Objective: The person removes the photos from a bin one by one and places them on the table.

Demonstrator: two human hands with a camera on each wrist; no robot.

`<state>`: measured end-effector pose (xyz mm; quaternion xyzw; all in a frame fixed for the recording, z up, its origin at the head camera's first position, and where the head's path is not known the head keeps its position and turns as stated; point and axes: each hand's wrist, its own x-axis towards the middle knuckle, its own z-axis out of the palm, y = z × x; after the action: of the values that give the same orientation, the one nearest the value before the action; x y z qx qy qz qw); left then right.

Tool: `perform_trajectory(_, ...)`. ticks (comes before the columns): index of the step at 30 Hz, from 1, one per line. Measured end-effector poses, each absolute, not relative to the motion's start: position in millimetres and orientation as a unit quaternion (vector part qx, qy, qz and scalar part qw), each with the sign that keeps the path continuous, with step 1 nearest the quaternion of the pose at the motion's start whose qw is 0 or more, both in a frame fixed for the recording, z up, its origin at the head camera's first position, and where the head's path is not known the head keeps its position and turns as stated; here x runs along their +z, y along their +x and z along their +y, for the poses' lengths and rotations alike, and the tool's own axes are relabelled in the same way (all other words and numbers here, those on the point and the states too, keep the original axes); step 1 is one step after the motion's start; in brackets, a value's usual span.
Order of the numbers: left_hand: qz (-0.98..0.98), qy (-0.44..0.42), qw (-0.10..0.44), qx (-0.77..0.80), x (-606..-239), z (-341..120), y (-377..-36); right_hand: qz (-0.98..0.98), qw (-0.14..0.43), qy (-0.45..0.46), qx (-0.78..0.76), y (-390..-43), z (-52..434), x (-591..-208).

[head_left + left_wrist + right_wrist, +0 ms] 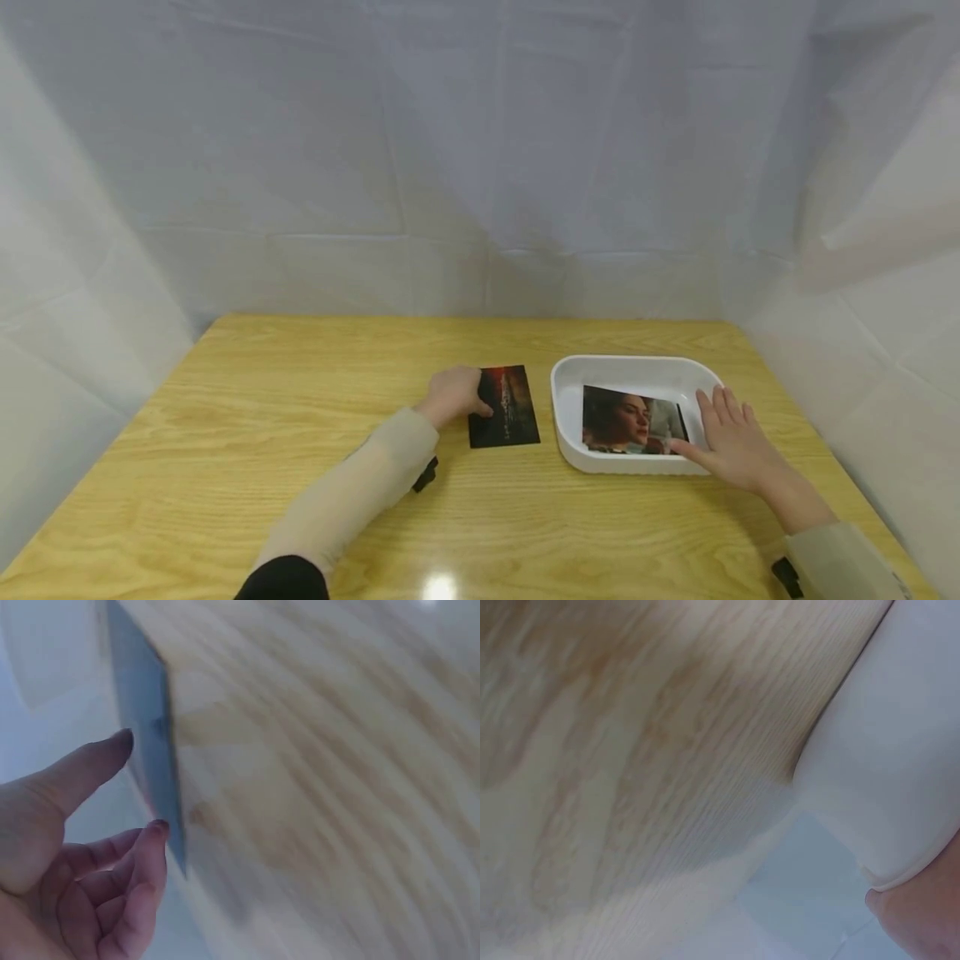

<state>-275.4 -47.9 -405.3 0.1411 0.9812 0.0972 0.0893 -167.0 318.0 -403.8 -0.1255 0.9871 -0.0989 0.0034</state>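
Observation:
In the head view, my left hand (455, 394) is at the left side of a dark photo card (517, 412) with reddish tones and light lettering. From the left wrist, the thumb and curled fingers (152, 859) stand apart at the card's surface, the card lying flat on the table. To the right is a white plastic tray (630, 364) with a photo print of a person (609, 421) inside. My right hand (738, 450) rests at the tray's right rim, fingers spread and straight, thumb across the front corner. Only one fingertip at the rim shows in the right wrist view.
Both things lie on a light wood-grain table (225, 433). White cloth (450, 167) hangs behind the table and along both sides. A bright reflection (439, 586) shows on the tabletop near the front.

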Motion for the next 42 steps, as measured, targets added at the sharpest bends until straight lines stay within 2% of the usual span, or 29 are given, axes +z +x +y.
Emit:
perform_trajectory(6, 0.958, 0.193, 0.059, 0.203, -389, -31, -274, 0.988, 0.005, -0.122, -0.096, -165, 318, -402)
perform_trajectory(14, 0.914, 0.269, -0.003, 0.304, -373, 20, -268, 0.988, 0.000, -0.123, -0.096, -164, 319, -403)
perform_trajectory(20, 0.877, 0.333, 0.010, 0.346, -379, 58, -266, 0.987, -0.010, -0.128, -0.092, -164, 316, -406)
perform_trajectory(31, 0.896, 0.395, 0.019, 0.202, -397, 101, -263, 0.988, -0.007, -0.126, -0.088, -164, 313, -405)
perform_trajectory(42, 0.901, 0.429, 0.055, 0.015, -413, 115, -264, 0.989, -0.012, -0.123, -0.086, -162, 311, -405)
